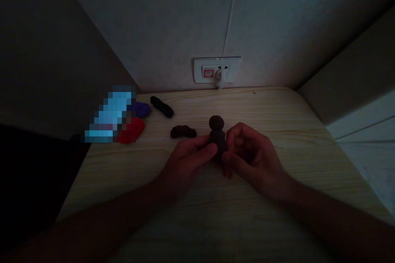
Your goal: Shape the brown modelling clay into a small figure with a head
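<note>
A dark brown modelling clay figure [217, 139], with a round ball on top of a thicker body, is held upright over the table. My left hand [188, 158] closes on the body from the left, its thumb across the front. My right hand [254, 158] is at the figure's right side, fingers curled and the thumb at the lower part of the body. Reddish bits below the body are partly hidden by my hands and hard to make out. Just left of the figure lies a curved brown clay piece [183, 132].
Farther back on the wooden table [234, 222] are a black clay roll [162, 107], a purple lump [142, 109] and a red lump [132, 130]. A blurred-out bright object [109, 117] stands at the left edge. Behind, a wall socket [217, 70] holds a plug.
</note>
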